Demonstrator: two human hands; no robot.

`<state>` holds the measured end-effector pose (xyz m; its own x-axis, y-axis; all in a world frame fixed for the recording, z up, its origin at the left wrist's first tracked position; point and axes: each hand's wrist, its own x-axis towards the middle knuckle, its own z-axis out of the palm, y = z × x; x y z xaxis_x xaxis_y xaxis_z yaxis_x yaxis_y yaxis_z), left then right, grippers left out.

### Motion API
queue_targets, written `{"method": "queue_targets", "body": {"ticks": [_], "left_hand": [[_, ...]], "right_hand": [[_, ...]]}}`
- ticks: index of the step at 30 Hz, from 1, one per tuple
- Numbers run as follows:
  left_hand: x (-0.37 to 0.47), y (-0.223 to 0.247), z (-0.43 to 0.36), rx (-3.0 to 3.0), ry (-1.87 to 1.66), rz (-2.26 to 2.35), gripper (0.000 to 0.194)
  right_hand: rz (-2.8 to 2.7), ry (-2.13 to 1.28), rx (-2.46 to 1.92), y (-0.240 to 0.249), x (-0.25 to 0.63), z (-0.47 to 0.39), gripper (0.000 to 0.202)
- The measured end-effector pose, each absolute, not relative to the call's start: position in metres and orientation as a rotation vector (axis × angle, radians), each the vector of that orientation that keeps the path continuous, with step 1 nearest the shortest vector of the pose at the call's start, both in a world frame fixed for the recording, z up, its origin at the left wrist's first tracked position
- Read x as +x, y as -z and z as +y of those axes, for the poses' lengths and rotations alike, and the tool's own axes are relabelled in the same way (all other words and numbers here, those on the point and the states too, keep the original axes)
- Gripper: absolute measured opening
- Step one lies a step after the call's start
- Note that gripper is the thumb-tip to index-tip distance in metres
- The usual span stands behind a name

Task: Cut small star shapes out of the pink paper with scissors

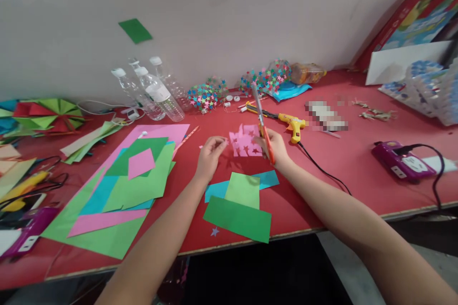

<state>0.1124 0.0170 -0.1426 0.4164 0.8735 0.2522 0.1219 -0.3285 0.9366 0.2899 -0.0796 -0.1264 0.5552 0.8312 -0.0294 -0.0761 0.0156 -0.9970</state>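
Note:
My left hand [211,153] is closed in a pinch, thumb against fingers, with a tiny pink bit of paper at the fingertips. Scissors with orange handles [266,141] are gripped in my right hand [277,148], blades pointing up and away. A pink paper [244,143] with several star-shaped holes hangs between the hands, its right edge at my right fingers. Below them lie a light green sheet [243,188], a dark green strip [238,219] and a blue strip [268,179], overlapping. A small pale star [214,232] rests near the table's front edge.
Stacked coloured sheets [143,188] lie at left, with clear bottles [161,95] behind. Star-covered bottles [205,95] line the wall. A yellow glue gun [293,123] trails its cord beside my right forearm. A purple power strip [404,162] sits at right.

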Motion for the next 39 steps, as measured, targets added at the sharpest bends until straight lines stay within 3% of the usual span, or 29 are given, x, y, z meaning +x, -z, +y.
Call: {"method": "queue_targets", "body": {"ticks": [4, 11, 15, 17, 20, 22, 24, 28, 33, 39], "left_hand": [[0.117, 0.150, 0.033, 2.096, -0.813, 0.894, 0.013], [0.153, 0.161, 0.035, 2.765, -0.513, 0.915, 0.013], [0.149, 0.150, 0.033, 2.676, -0.704, 1.024, 0.020], [0.142, 0.142, 0.030, 2.366, -0.848, 1.000, 0.027], [0.134, 0.135, 0.022, 1.673, -0.786, 0.849, 0.047], [0.132, 0.135, 0.016, 1.480, -0.702, 0.732, 0.038], [0.130, 0.136, 0.012, 1.491, -0.755, 0.723, 0.027], [0.120, 0.136, 0.010, 1.914, -1.201, 0.792, 0.012], [0.108, 0.137, 0.010, 2.393, -1.409, 0.553, 0.011], [0.114, 0.136, 0.003, 2.380, -1.525, 0.510, 0.013]], "right_hand": [[-0.413, -0.768, -1.277, 0.128, 0.306, -0.072, 0.024], [-0.391, -0.833, -1.209, 0.129, 0.308, -0.070, 0.028], [-0.481, -0.883, -1.200, 0.126, 0.303, -0.074, 0.033], [-0.519, -0.896, -1.205, 0.126, 0.301, -0.075, 0.032], [-0.591, -0.914, -1.242, 0.125, 0.298, -0.077, 0.029], [-0.683, -0.921, -1.290, 0.125, 0.295, -0.079, 0.030], [-0.783, -0.932, -1.306, 0.125, 0.292, -0.081, 0.033], [-0.811, -0.919, -1.270, 0.130, 0.290, -0.080, 0.036], [-0.741, -0.950, -1.202, 0.136, 0.292, -0.077, 0.044], [-0.893, -1.000, -1.177, 0.134, 0.290, -0.079, 0.038]]}}
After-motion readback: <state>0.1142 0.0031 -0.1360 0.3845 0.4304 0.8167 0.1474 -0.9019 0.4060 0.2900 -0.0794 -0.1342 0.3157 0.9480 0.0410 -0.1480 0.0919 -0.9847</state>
